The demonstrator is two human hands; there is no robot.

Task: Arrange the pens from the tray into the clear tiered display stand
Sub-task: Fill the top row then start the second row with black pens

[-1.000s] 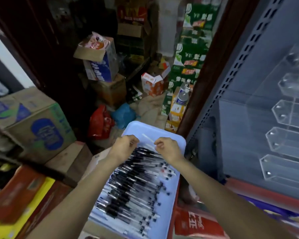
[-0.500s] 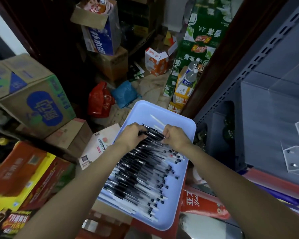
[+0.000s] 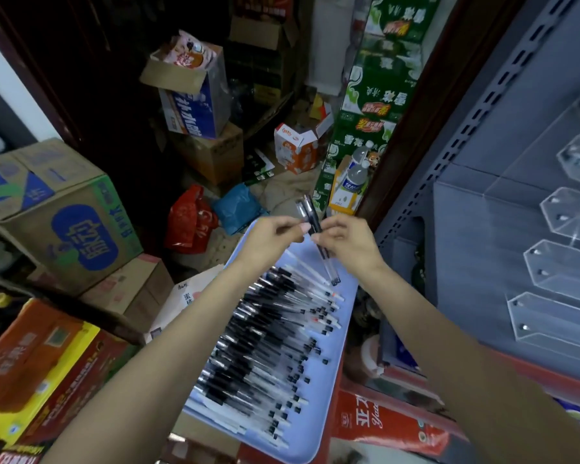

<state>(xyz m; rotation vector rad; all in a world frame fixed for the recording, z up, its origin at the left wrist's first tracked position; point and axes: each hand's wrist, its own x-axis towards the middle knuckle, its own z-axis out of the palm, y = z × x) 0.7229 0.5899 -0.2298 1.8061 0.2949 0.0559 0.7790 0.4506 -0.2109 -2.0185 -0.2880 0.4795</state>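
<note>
Cluttered stockroom floor behind: printed cardboard cartons stacked left, a red plastic bag (image 3: pixel 188 220) and a blue one beside it, green drink cases by a dark wooden post.

Lower centre, a pale blue plastic tray (image 3: pixel 332 390), shallow with rounded corners, loaded with rows of clear-barrelled black-capped pens (image 3: pixel 265 346) lying roughly parallel. Raised just above the tray's far end, a small bunch of the same pens (image 3: pixel 312 216), perhaps two or three, blurred at the top, tilted with caps up and tips pointing down toward the tray. Left hand (image 3: pixel 270 241) pinching the bunch near its caps with thumb and fingertips; right hand (image 3: pixel 347 244) curled round the barrels lower down.

Far right, on a grey metal shelf, the clear acrylic tiered display stand (image 3: pixel 563 262): stepped glossy troughs with angled end plates and small screws, every visible tier without a pen.

Judged from this, very early in the job: first handful lifted and being squared up, nothing placed yet, almost the whole tray left to move across. Smooth, slippery barrels, so a loose bunch could fan out on the way.
</note>
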